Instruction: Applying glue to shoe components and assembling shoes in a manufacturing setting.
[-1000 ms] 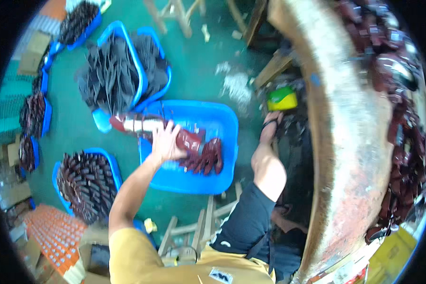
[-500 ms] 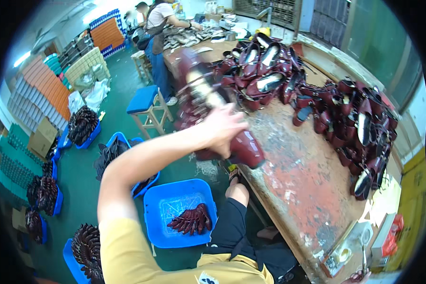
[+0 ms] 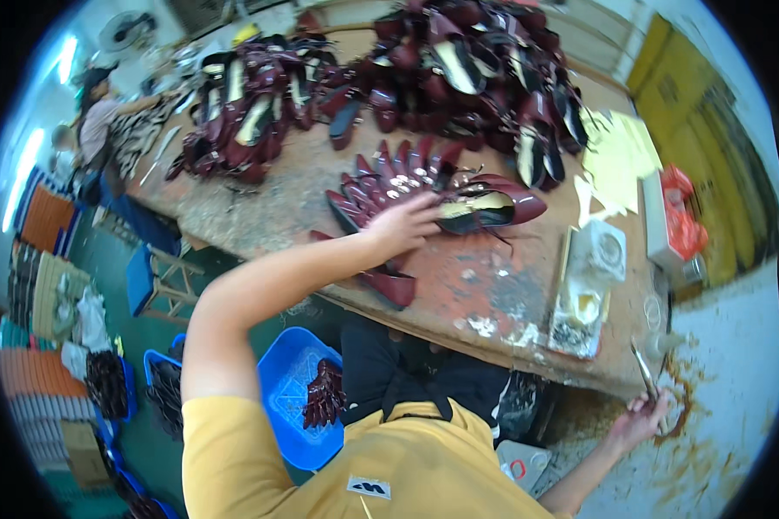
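A fan-shaped row of glossy burgundy shoes [image 3: 398, 177] lies on the workbench, toes pointing outward. My left hand [image 3: 404, 227] is at its inner end, fingers curled over the heel part of the nearest shoe; the thumb is hidden. That shoe [image 3: 485, 208] shows a pale insole, and its toe points right. Another burgundy shoe [image 3: 389, 285] sticks out below my left forearm at the bench's front edge. Out past the bench's right corner, my right hand [image 3: 642, 419] is closed around a slim metallic tool [image 3: 644, 370], whose exact kind I cannot make out.
Heaps of burgundy shoes [image 3: 459, 69] cover the back of the workbench [image 3: 441, 303]. To the right are a glue-stained tray [image 3: 577, 316], yellow paper [image 3: 619, 156] and a box with red plastic [image 3: 682, 208]. A blue basket [image 3: 277, 389] stands below. A co-worker [image 3: 104, 121] stands far left.
My left hand has swung the burgundy shoes from over the bench's left edge rightward onto the bench. The view has turned right, bringing my right hand with the tool fully into sight.
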A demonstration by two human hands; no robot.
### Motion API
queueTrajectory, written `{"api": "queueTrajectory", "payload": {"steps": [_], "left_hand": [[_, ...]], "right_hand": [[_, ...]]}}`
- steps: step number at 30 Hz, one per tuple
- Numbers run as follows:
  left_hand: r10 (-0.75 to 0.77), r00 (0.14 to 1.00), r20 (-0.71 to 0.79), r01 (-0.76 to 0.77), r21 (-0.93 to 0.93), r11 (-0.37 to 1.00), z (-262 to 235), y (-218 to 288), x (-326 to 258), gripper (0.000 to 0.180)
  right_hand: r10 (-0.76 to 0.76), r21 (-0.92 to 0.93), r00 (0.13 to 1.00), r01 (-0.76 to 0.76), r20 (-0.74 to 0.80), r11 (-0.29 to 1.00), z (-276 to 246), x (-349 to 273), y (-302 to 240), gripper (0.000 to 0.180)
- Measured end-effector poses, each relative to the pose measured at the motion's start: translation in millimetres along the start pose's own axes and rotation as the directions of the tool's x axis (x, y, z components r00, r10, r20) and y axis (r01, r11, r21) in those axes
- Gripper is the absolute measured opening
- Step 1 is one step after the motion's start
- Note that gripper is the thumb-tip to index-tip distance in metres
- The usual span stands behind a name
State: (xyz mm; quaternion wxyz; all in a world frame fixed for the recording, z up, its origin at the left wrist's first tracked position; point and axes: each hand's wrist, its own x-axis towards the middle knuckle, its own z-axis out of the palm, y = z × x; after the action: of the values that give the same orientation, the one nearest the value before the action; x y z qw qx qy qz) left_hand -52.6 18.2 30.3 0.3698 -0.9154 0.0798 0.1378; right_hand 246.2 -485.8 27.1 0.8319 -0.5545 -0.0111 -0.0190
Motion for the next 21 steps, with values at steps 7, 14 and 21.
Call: {"api": "queueTrajectory", "payload": {"steps": [7,14,21], "left_hand": [[-0.981,-0.193,0.011,0.842,-0.512,-0.171,18.7,103.9,-110.4,0.054],[-0.563,-0.01,0.826,0.025,-0.563,-0.826,57.7,83.1,-78.5,0.054],[-0.997,-0.077,-0.023,0.732,-0.68,-0.041,42.5,-10.5,-31.9,0.045]], "right_hand": [[0.038,-0.006,0.999,-0.038,-0.026,0.999,21.5,-5.1,19.2,0.033],[0.062,-0.045,0.978,-0.055,0.2,0.998,70.8,0.9,54.4,0.028],[0.001,-0.212,0.944,0.073,0.33,0.974,65.3,-9.3,68.8,0.025]]}}
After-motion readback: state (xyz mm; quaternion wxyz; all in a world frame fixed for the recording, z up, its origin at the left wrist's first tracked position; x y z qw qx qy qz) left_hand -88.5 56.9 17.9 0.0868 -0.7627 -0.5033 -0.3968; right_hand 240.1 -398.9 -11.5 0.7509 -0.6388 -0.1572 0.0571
